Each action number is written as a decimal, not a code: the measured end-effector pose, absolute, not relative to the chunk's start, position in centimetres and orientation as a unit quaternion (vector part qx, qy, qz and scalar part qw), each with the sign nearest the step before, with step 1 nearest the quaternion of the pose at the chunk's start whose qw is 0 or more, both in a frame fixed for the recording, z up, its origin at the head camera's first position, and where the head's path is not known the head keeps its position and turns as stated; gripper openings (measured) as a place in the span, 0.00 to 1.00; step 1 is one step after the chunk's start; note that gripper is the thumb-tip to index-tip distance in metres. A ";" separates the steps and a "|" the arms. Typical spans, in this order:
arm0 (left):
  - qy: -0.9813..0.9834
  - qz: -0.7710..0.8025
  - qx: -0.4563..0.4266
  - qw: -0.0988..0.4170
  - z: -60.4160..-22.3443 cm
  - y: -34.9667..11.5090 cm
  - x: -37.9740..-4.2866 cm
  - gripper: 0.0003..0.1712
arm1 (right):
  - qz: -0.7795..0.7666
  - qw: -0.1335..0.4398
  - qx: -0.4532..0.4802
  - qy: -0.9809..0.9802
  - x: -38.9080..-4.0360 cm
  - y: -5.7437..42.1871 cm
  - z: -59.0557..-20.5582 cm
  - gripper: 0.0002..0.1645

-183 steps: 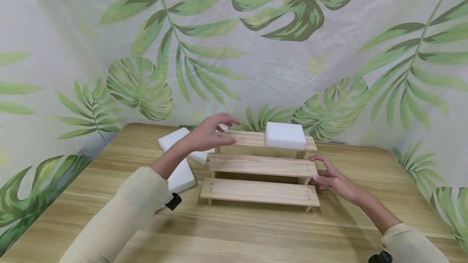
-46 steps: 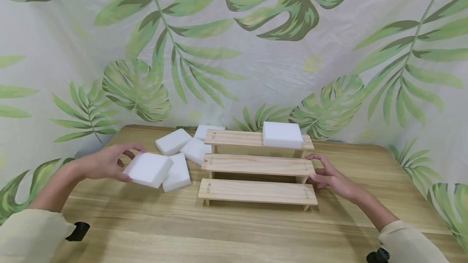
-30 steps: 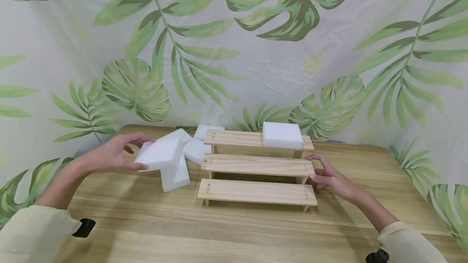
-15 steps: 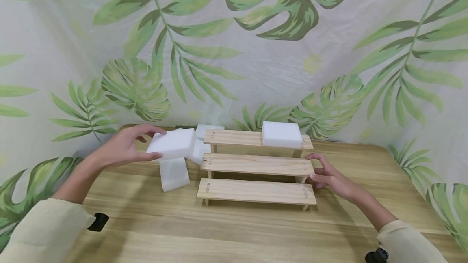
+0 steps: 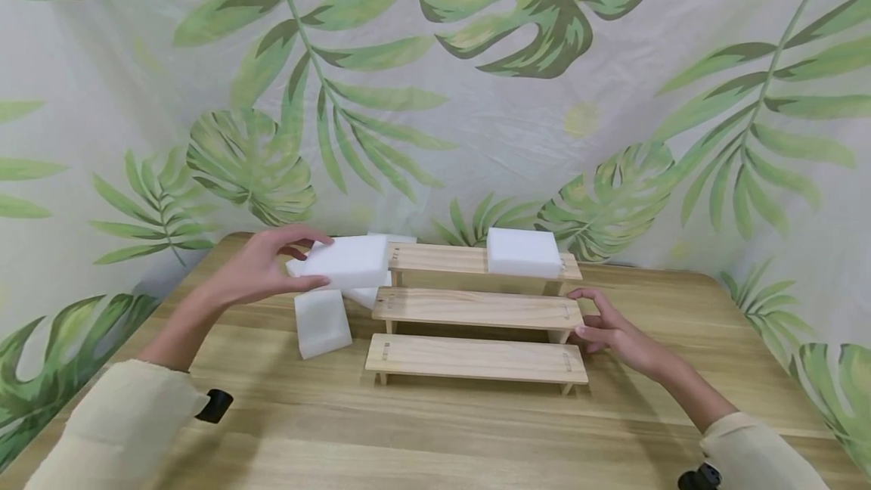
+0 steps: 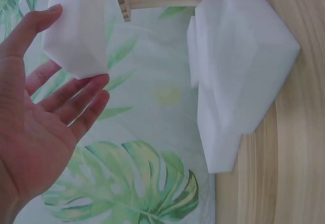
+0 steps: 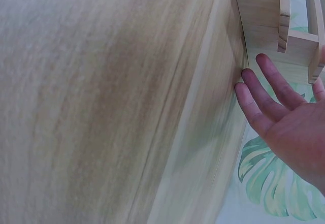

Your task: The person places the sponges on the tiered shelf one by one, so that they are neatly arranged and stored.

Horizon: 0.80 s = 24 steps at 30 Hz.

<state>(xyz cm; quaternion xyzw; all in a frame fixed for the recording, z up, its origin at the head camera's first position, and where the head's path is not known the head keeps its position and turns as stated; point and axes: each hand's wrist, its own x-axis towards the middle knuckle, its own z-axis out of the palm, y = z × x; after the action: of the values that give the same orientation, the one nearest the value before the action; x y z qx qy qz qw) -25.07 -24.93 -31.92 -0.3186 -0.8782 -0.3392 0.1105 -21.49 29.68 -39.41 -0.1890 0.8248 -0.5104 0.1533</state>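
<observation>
My left hand (image 5: 261,267) holds a white foam block (image 5: 357,259) between thumb and fingertips, with the block overlapping the left end of the top board in the head view. The left wrist view shows the thumb on one face of this block and the fingertips at its lower edge. A three-tier wooden stand (image 5: 476,307) stands on the table. Another white foam block (image 5: 522,250) lies near the right end of its top tier. At the middle board's right end, my right hand (image 5: 622,335) grips the edges with thumb and index finger; its other fingers (image 7: 274,82) stretch out loosely.
Several more white foam blocks (image 6: 249,61) lie in a loose cluster left of the stand, one of them (image 5: 322,327) nearer the front. The wooden table (image 5: 435,437) ends at a leaf-patterned curtain (image 5: 503,150) behind.
The left hand reached empty over the top tier's left end, then held a block at the left. It has since carried that block rightward and slightly up. The right hand has stayed put.
</observation>
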 end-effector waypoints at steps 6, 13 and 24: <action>-0.871 -0.357 -0.320 0.108 -31.8 -23.8 -25.5 0.26 | -0.508 0.153 -0.190 0.826 -21.4 29.6 -39.4 0.33; -0.865 -0.359 -0.330 0.120 -31.7 -22.4 -26.2 0.24 | -0.506 0.151 -0.190 0.828 -21.4 29.6 -39.3 0.33; -0.858 -0.372 -0.336 0.107 -31.8 -20.4 -27.4 0.22 | -0.507 0.153 -0.190 0.826 -21.4 29.6 -39.3 0.33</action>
<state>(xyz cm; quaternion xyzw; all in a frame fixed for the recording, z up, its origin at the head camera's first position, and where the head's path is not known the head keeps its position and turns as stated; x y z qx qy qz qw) -27.38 -20.36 -31.82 -0.3363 -0.8584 -0.3723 0.1069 -21.44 29.62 -39.31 -0.1901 0.8263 -0.5074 0.1534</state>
